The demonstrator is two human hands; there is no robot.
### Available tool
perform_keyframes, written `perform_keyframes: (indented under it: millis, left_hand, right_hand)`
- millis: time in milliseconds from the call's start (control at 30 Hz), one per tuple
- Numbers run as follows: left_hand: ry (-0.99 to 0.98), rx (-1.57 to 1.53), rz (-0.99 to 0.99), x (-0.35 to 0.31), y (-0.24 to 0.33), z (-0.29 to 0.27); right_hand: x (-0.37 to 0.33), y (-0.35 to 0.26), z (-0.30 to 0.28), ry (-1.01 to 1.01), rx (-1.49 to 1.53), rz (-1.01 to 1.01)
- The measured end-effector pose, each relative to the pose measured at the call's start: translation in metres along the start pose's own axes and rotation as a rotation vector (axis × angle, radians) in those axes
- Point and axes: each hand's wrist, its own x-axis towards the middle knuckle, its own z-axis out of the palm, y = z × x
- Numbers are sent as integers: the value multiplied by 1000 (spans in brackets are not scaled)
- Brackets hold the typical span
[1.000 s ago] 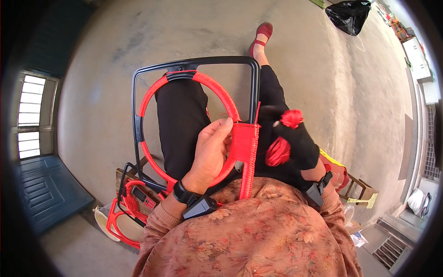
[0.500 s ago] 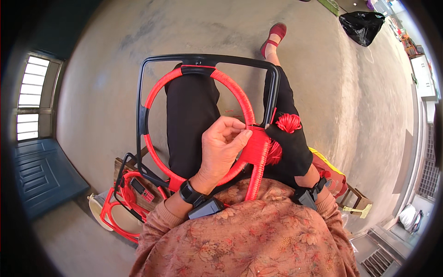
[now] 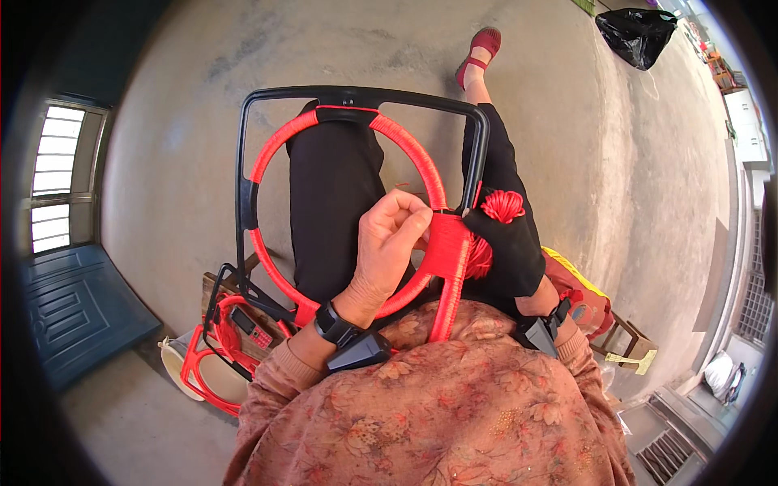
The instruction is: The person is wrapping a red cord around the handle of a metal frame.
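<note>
A black square-cornered frame (image 3: 241,154) with a round ring (image 3: 415,154) inside lies across my lap. Red cord wraps most of the ring, with bare black stretches between. At the right, a broad red-wrapped section (image 3: 447,247) joins ring and frame. My left hand (image 3: 384,247) reaches through the ring, thumb and forefinger pinched at its inner right edge; whatever is between the fingertips is hidden. In a black glove, my right hand (image 3: 519,253) closes around a hank of red cord (image 3: 504,206) beside the frame's right side. Loops of the hank stick out above and below the glove.
At my lower left, a dark phone with red keys (image 3: 251,326) lies near another red-and-black frame (image 3: 194,364). A red bag with yellow trim (image 3: 579,292) and a wooden stool (image 3: 632,352) stand at my right. A black plastic bag (image 3: 638,36) sits at the far right.
My left hand's pinch has drawn slightly up and left from the wrapped section. My right hand keeps its hold on the cord. The frame appears slightly higher in view.
</note>
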Motion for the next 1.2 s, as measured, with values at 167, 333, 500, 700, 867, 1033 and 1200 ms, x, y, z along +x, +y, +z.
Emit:
perform_keyframes:
  millis: [167,333,500,700,867,1033,1200]
  left_hand:
    - [46,338,169,-2,0,4]
    - [72,740,448,0,5,3]
    - [50,820,607,5,3,0]
    - [54,735,489,14,-2,-4]
    - [-56,98,66,11,9,3]
    - [-152,-182,-116,7,12,7]
    - [-255,-176,-260,5,17,11]
  right_hand:
    - [3,14,-12,-35,-134,-81]
    - [0,32,-26,-84,-306,-165]
    - [-9,50,-42,-117,-481,-241]
    - [-8,64,-55,-142,-692,-351]
    - [12,67,-72,-139,-878,-461]
    - [-52,89,-143,-138,-1067,-542]
    - [-7,20,-70,-217,307,8]
